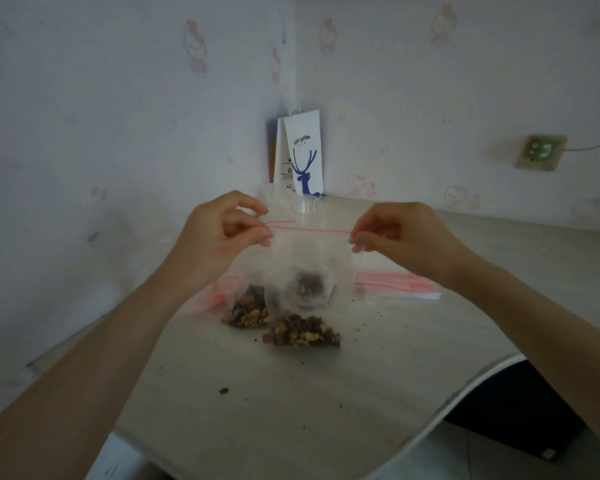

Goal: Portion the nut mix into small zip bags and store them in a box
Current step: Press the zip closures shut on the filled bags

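I hold a clear zip bag [309,268] with a red seal line upright above the table. My left hand [227,232] pinches its top left corner and my right hand [392,233] pinches its top right corner. A portion of nut mix [302,332] fills the bottom of this bag, which touches the table. Behind it to the left lies another filled zip bag [246,311]. Seen through the held bag is a clear container [309,289] with some nut mix in it. A stack of unused zip bags [400,285] with pink seals lies to the right.
A white paper bag [303,154] with a blue deer print stands in the wall corner. A clear plastic cup [305,206] sits in front of it. Crumbs are scattered over the pale table [291,403], whose curved edge runs at the lower right.
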